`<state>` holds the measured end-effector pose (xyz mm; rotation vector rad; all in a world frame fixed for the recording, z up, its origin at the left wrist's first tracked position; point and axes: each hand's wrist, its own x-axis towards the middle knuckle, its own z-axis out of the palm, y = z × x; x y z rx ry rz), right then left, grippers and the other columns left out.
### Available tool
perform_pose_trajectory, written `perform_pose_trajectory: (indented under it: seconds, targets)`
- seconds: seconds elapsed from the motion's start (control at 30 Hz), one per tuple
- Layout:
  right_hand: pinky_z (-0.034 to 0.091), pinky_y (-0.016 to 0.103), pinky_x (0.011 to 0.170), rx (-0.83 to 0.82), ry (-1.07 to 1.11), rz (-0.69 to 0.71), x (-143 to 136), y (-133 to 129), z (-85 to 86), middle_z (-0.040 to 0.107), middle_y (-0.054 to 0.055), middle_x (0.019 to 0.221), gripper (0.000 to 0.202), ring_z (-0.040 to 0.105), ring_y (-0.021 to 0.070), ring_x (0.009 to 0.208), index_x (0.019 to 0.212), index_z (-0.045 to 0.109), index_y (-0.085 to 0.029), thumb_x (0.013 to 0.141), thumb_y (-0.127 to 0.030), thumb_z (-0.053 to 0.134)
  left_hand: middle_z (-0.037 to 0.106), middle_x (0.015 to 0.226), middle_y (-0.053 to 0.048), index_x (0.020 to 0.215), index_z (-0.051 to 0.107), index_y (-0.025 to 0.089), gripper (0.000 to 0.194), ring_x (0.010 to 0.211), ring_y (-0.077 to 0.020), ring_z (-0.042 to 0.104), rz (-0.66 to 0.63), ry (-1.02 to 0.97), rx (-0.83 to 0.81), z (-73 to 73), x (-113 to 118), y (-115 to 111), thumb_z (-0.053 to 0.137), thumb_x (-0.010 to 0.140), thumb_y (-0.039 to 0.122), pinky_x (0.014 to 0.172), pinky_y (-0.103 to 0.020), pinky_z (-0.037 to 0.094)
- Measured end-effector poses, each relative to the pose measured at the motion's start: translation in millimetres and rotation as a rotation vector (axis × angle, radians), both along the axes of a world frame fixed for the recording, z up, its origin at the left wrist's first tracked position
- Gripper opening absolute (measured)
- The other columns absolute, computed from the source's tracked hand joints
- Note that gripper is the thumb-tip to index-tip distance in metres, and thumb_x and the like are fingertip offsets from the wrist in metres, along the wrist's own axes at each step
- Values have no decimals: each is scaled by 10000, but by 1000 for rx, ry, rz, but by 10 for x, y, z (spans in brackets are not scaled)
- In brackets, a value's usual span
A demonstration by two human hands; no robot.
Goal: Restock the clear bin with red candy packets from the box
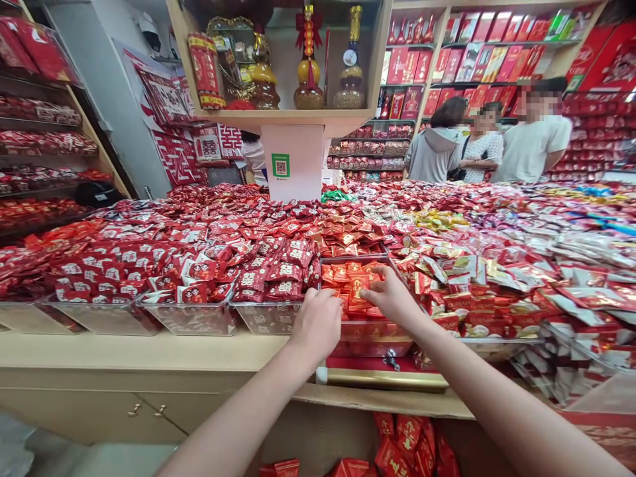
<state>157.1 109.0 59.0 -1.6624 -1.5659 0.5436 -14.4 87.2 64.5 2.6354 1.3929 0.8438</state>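
A clear plastic bin (377, 331) of orange-red candy packets (356, 286) with gold lettering stands in front of me at the table's edge. My left hand (318, 324) is at the bin's left front corner, its fingers curled; whatever they hold, if anything, is hidden behind the hand. My right hand (392, 298) reaches over the bin's right side, thumb and fingers apart, touching or just above the packets. Below the table edge, an open cardboard box (318, 430) contains larger red packets (410, 444) with gold characters.
Bins of dark red packets (288, 271) adjoin on the left, durian packets (467, 308) on the right. A small metal fitting (391, 360) and a gold bar (382, 379) lie below the bin. A white pillar (295, 162) carries a display cabinet (288, 116). Several people (531, 142) stand behind.
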Motion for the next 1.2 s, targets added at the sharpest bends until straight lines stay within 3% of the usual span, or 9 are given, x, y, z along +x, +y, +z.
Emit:
perform_pose_trajectory:
  seconds: [0.13, 0.27, 0.4, 0.77, 0.83, 0.97, 1.1, 1.17, 1.2]
  targets:
    - [441, 275, 645, -26, -143, 25, -115, 156, -47, 630, 98, 827, 382, 591, 177, 722, 1022, 475, -100, 679, -215, 596, 616, 781, -94, 696, 645, 144, 325, 770, -204, 486, -3, 80, 13, -35, 44, 77, 359, 841, 193, 725, -330, 375]
    - [419, 283, 712, -56, -284, 52, -196, 174, -24, 655, 136, 868, 205, 596, 226, 828, 850, 601, -99, 676, -206, 606, 613, 811, -87, 721, 645, 144, 374, 788, -204, 465, 29, 123, 40, -93, 69, 50, 318, 865, 256, 735, -343, 365]
    - [406, 278, 708, -80, -397, 57, -237, 154, 22, 665, 158, 873, 181, 599, 247, 849, 842, 636, -79, 700, -171, 571, 611, 836, -91, 788, 653, 131, 389, 829, -219, 445, 63, 162, 63, -127, 95, 26, 317, 868, 310, 737, -360, 366]
    - [378, 236, 557, -63, -548, 81, -267, 106, 50, 682, 118, 703, 175, 606, 185, 655, 653, 646, -117, 717, -173, 493, 598, 823, -105, 800, 642, 117, 394, 854, -247, 438, 116, 223, 119, -149, 134, -39, 334, 859, 355, 679, -387, 385]
    - [378, 235, 544, -56, -556, 82, -264, 115, 37, 677, 116, 685, 173, 603, 184, 638, 639, 641, -121, 716, -172, 495, 604, 860, -102, 826, 636, 124, 386, 870, -244, 439, 121, 221, 121, -157, 134, -46, 325, 864, 350, 697, -390, 389]
    - [393, 246, 555, -14, -555, 74, -266, 129, 39, 651, 104, 644, 169, 590, 186, 624, 624, 622, -132, 726, -162, 491, 558, 1131, -78, 1006, 587, 163, 358, 986, -253, 413, 57, 177, 124, -172, 119, -53, 349, 854, 383, 757, -408, 383]
    - [416, 265, 691, 160, -506, 43, -300, -131, 45, 612, 119, 849, 162, 561, 183, 793, 810, 587, -121, 806, -192, 441, 545, 1174, -55, 1030, 571, 198, 303, 1073, -266, 381, 18, 146, 87, -179, 88, -59, 399, 834, 351, 795, -432, 369]
    - [427, 262, 684, 355, -423, 156, -328, -441, -33, 585, 84, 809, 175, 544, 160, 762, 815, 558, -151, 846, -225, 402, 536, 1189, -62, 1051, 563, 199, 299, 1092, -272, 378, 19, 141, 70, -176, 71, -69, 403, 831, 323, 798, -439, 370]
    - [435, 263, 631, 463, -378, 276, -343, -625, -101, 567, 55, 717, 187, 534, 150, 685, 770, 550, -172, 853, -237, 395, 531, 1199, -69, 1070, 556, 196, 315, 1103, -278, 374, 19, 138, 63, -174, 64, -76, 397, 834, 332, 804, -446, 368]
